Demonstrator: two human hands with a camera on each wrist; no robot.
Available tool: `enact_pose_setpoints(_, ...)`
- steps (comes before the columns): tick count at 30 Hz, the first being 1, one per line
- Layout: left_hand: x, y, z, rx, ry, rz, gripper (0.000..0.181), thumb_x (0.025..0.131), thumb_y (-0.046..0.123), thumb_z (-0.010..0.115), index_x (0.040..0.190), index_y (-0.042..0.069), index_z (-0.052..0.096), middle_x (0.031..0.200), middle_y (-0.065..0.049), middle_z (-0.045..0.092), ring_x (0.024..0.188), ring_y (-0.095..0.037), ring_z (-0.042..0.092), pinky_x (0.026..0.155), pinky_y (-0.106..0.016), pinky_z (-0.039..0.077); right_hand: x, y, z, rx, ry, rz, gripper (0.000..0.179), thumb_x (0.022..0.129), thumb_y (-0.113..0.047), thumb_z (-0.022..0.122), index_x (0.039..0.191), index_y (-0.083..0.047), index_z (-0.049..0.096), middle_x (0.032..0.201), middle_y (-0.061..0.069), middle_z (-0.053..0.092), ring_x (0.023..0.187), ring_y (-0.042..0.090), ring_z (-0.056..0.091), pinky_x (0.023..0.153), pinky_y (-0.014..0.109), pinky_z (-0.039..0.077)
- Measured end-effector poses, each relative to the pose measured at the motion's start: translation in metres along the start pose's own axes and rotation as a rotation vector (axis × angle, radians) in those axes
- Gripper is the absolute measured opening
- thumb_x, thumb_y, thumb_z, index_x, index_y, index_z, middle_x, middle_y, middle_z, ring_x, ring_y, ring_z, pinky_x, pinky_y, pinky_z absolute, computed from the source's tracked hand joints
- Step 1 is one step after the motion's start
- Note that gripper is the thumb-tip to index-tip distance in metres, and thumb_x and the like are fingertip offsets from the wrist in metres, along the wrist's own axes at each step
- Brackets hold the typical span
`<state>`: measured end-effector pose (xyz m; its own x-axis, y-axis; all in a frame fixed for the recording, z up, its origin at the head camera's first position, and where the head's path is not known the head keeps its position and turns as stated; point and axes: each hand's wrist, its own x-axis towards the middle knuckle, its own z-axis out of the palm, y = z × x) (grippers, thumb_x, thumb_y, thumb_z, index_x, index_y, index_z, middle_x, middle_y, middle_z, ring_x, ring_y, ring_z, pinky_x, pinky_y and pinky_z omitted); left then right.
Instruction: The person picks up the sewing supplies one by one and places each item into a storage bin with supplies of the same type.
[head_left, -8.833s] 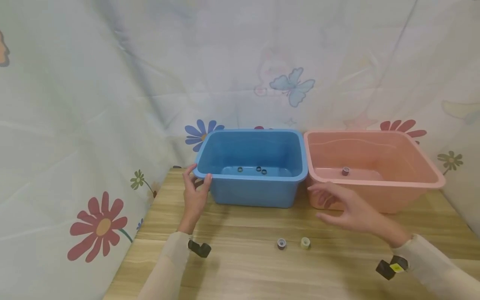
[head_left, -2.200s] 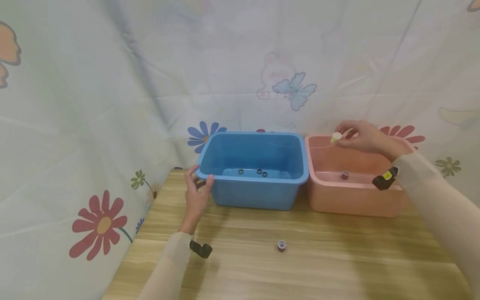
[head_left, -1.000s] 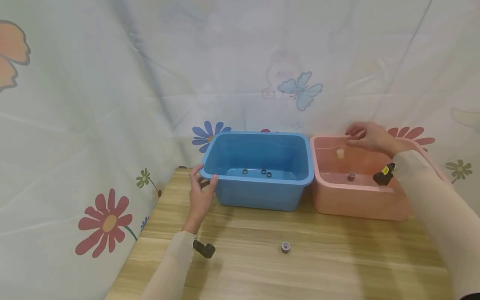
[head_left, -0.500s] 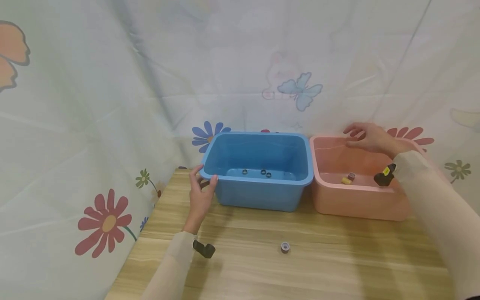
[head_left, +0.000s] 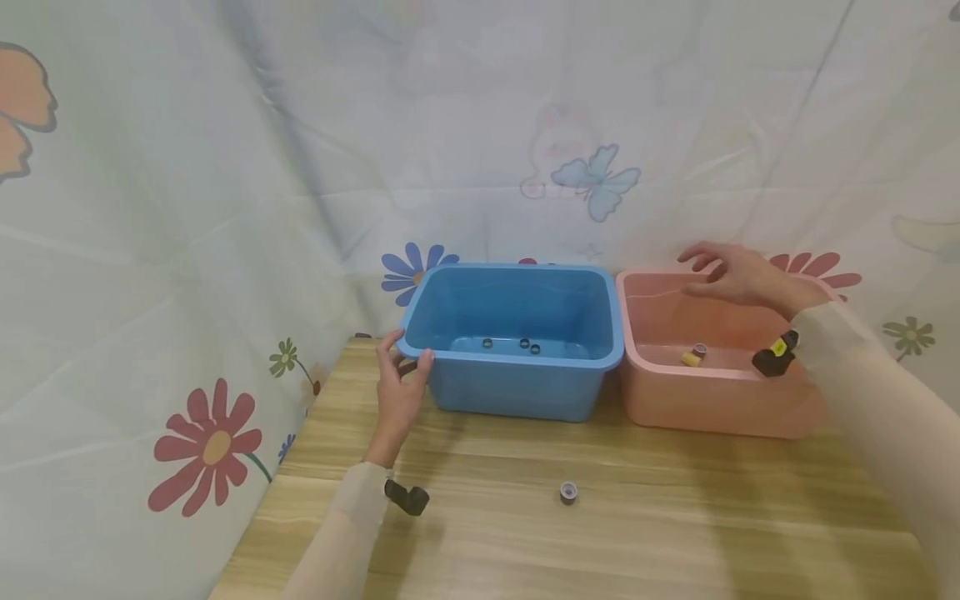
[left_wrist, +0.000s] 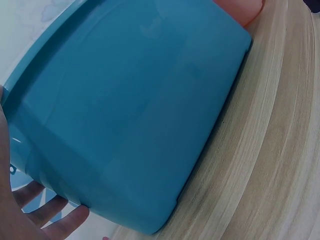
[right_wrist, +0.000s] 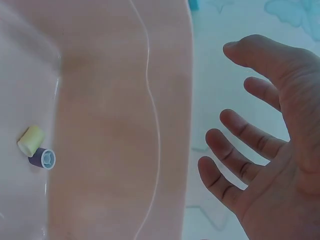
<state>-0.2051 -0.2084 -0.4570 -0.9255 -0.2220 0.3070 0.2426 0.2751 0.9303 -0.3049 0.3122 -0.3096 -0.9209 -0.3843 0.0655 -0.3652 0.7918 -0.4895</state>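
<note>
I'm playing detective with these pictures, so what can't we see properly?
Head view: the little ring-like things in the blue tub are too small to identify.
Head view: much of the right end of the pink tub hides behind the right sleeve.
Left wrist view: the blue tub's inside is hidden by its outer wall.
Left wrist view: the picture's edge cuts off part of the left hand.

Right hand (right_wrist: 292, 165) near pink tub (right_wrist: 107, 120)
</note>
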Motion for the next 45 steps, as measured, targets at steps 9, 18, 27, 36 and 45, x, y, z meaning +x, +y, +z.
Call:
enact_pose_setpoints(9, 0.000, 0.001, -0.001, 0.002, -0.002, -0.005, 0.064, 0.100, 0.042, 0.066, 0.153, 0.029, 0.032, 0.147, -0.021, 0.051, 0.121, -0.037, 0.060, 0.090, -0.054, 0.053, -0.009, -0.015, 0.000, 0.027, -0.015, -0.002, 0.067, 0.094, -0.033, 0.077, 0.149, -0.014, 0.044, 0.138, 0.027, 0.053, 0.120, 0.048, 0.058, 0.089, 0.063, 0.054)
enact_pose_setpoints(18, 0.000, 0.002, 0.000, 0.004, 0.002, -0.003, 0.064, 0.099, 0.046, 0.066, 0.151, 0.031, 0.032, 0.145, -0.019, 0.051, 0.119, -0.035, 0.062, 0.090, -0.051, 0.055, -0.022, -0.027, 0.002, 0.034, 0.005, -0.024, 0.068, 0.093, -0.034, 0.078, 0.150, -0.019, 0.044, 0.137, 0.021, 0.055, 0.120, 0.045, 0.057, 0.089, 0.061, 0.054)
enact_pose_setpoints(27, 0.000, 0.002, 0.000, 0.001, -0.002, -0.004, 0.064, 0.099, 0.047, 0.066, 0.151, 0.032, 0.031, 0.145, -0.019, 0.051, 0.120, -0.036, 0.060, 0.092, -0.054, 0.053, -0.029, -0.033, 0.006, 0.048, 0.029, -0.059, 0.068, 0.091, -0.035, 0.079, 0.149, -0.019, 0.046, 0.135, 0.019, 0.056, 0.118, 0.043, 0.057, 0.092, 0.063, 0.052)
enact_pose_setpoints(36, 0.000, 0.000, 0.000, 0.006, -0.001, 0.001, 0.063, 0.099, 0.047, 0.066, 0.151, 0.033, 0.031, 0.144, -0.017, 0.051, 0.120, -0.034, 0.061, 0.089, -0.054, 0.054, -0.050, -0.049, 0.007, 0.041, -0.044, -0.036, 0.072, 0.090, -0.061, 0.070, 0.153, -0.047, 0.037, 0.141, -0.006, 0.053, 0.121, 0.026, 0.056, 0.097, 0.056, 0.049)
enact_pose_setpoints(45, 0.000, 0.000, 0.001, 0.010, -0.002, -0.006, 0.065, 0.099, 0.050, 0.065, 0.151, 0.034, 0.031, 0.145, -0.016, 0.051, 0.121, -0.034, 0.060, 0.089, -0.054, 0.055, -0.064, -0.076, 0.013, -0.036, -0.065, -0.013, 0.070, 0.088, -0.074, 0.062, 0.149, -0.062, 0.031, 0.147, -0.021, 0.045, 0.131, 0.015, 0.049, 0.104, 0.056, 0.043)
